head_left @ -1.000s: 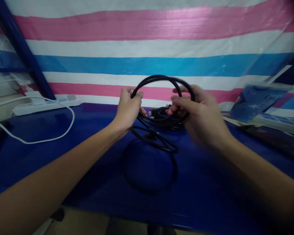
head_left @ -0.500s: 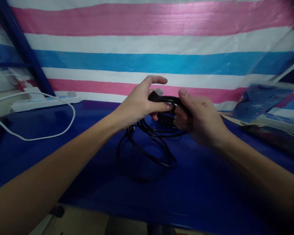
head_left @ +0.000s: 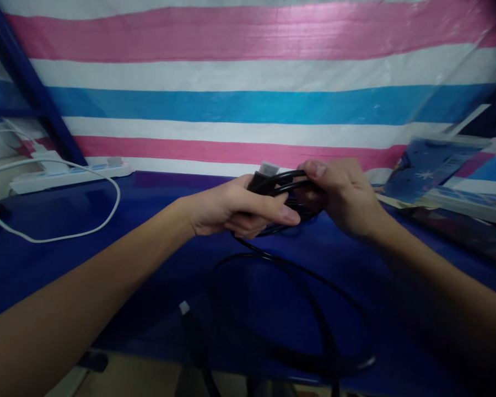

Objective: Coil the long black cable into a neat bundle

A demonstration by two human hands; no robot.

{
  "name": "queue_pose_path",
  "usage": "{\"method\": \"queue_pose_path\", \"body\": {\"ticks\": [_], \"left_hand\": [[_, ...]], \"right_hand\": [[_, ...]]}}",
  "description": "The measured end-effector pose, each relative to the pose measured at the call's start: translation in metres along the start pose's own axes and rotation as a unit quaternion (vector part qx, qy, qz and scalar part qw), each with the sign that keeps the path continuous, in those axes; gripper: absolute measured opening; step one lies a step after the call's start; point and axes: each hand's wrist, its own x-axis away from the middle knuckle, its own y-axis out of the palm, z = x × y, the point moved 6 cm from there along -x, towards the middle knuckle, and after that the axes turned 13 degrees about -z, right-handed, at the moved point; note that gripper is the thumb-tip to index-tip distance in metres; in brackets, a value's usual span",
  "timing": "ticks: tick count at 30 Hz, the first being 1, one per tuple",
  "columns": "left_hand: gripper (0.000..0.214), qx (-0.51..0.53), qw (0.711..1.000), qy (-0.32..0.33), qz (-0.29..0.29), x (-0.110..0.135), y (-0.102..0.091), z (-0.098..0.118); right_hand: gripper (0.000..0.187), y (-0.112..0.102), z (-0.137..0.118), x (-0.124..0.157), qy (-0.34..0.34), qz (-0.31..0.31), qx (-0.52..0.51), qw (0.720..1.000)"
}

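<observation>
A black cable (head_left: pixel 297 264) is gathered in loops between my two hands, above the blue tabletop. My left hand (head_left: pixel 248 207) is closed around the coils, its thumb lying across them. A flat plug with a pale metal end (head_left: pixel 268 168) sticks up from the top of that grip. Pinched between the thumb and fingers of my right hand (head_left: pixel 334 190) are more turns of the same cable. A loose length hangs in a wide, blurred loop toward the front edge. Its other plug (head_left: pixel 184 309), with a light tip, dangles at the lower left.
A white power strip (head_left: pixel 70 175) with a charger and a white cord (head_left: pixel 107 218) lies at the back left. At the right stand a blue printed packet (head_left: pixel 430 171) and some flat dark items. A striped sheet (head_left: pixel 248 105) covers the back.
My left fingers have closed over the coils. The loose cable has shifted from a heap on the table to a wide loop nearer the front edge, and its other plug has swung into view.
</observation>
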Motion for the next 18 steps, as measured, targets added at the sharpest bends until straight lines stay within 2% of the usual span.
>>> {"method": "queue_pose_path", "body": {"ticks": [5,6,8,9,11,12,14,16,17,18], "left_hand": [[0.025,-0.14,0.979,-0.005,0.148,-0.001,-0.012,0.005],[0.022,-0.154,0.971,0.01,0.184,0.0,-0.014,0.007],[0.022,-0.154,0.949,0.063,0.267,0.005,-0.021,0.015],[0.024,-0.144,0.936,0.097,0.307,0.01,-0.025,0.02],[0.03,-0.111,0.908,0.177,0.363,0.02,-0.03,0.033],[0.035,-0.094,0.892,0.22,0.384,0.026,-0.033,0.039],[0.041,-0.094,0.858,0.288,0.414,0.037,-0.037,0.051],[0.041,-0.167,0.816,0.337,0.439,0.047,-0.037,0.061],[0.04,-0.218,0.794,0.351,0.447,0.051,-0.035,0.064],[0.038,-0.263,0.779,0.356,0.444,0.053,-0.032,0.066]], "right_hand": [[0.044,0.01,-0.02,0.0,-0.021,-0.005,0.132,0.991],[0.037,0.008,-0.02,0.0,-0.015,0.018,0.124,0.992],[0.017,-0.002,-0.015,-0.001,0.0,0.101,0.06,0.993],[0.018,-0.007,-0.01,0.0,0.013,0.141,0.016,0.99],[0.043,-0.01,0.005,0.001,0.064,0.172,-0.063,0.981],[0.054,-0.006,0.014,0.001,0.112,0.155,-0.094,0.977],[0.062,0.013,0.034,0.003,0.239,0.065,-0.165,0.955],[0.048,0.042,0.044,0.01,0.346,-0.073,-0.263,0.898],[0.035,0.056,0.043,0.014,0.374,-0.128,-0.312,0.864],[0.024,0.064,0.041,0.015,0.385,-0.155,-0.354,0.838]]}}
